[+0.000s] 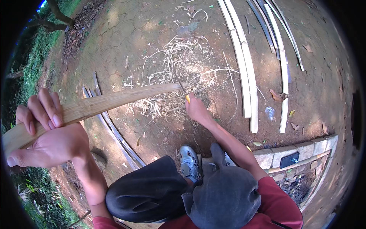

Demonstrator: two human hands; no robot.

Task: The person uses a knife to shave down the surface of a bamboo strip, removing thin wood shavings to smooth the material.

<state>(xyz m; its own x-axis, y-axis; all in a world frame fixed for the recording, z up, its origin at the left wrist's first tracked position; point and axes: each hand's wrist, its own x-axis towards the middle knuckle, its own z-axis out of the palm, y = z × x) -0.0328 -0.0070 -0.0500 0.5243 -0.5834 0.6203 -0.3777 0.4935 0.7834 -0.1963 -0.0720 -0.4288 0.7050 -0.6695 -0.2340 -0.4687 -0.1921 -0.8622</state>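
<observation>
A long, pale bamboo strip [127,95] slants across the view from the lower left to the middle. My left hand [63,139] is closed around its near, wider part, palm up with the fingers over the top. In my right hand [198,110] is a knife [180,84], its yellow handle partly hidden by the closed fingers. The thin blade crosses the strip close to its far end; whether it cuts into the wood I cannot tell. Below that end, curly bamboo shavings [183,57] lie heaped on the ground.
Long split bamboo strips [244,72] lie on the right, with darker ones [110,126] at the left. Bricks [263,158] edge a bed at the lower right, with a black phone [289,160] on them. A clear plastic piece [270,113] lies nearby.
</observation>
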